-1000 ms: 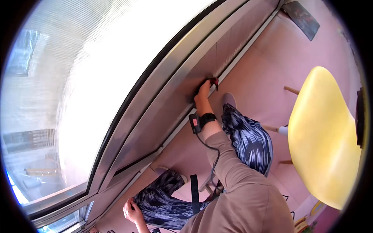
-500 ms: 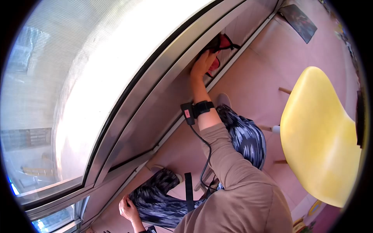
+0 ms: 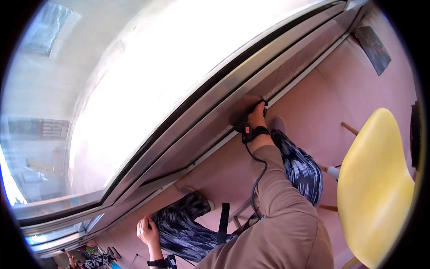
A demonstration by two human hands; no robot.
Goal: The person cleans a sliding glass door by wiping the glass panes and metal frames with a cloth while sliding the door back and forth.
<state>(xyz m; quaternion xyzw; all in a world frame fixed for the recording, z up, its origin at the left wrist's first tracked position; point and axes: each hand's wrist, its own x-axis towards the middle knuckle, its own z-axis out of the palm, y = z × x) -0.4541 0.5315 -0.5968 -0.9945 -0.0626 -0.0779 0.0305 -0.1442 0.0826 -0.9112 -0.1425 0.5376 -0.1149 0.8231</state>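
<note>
My right hand presses against the lower metal panel of a large glazed door or window, close to the floor rail. Its fingers are closed around a red and black cloth, of which only a small edge shows past the hand. A black strap with a small box and cable sits on that wrist. My left hand rests by my knee on the patterned trousers, fingers loosely bent and holding nothing that I can see.
A yellow chair with wooden legs stands close on the right. A dark flat board leans or lies at the upper right on the pink tiled floor. At the lower left, another person in patterned clothes is partly visible.
My right hand has come down the panel, nearer to my body and the floor rail, with the cloth now mostly hidden. The view has shifted; my left hand stays by the knee.
</note>
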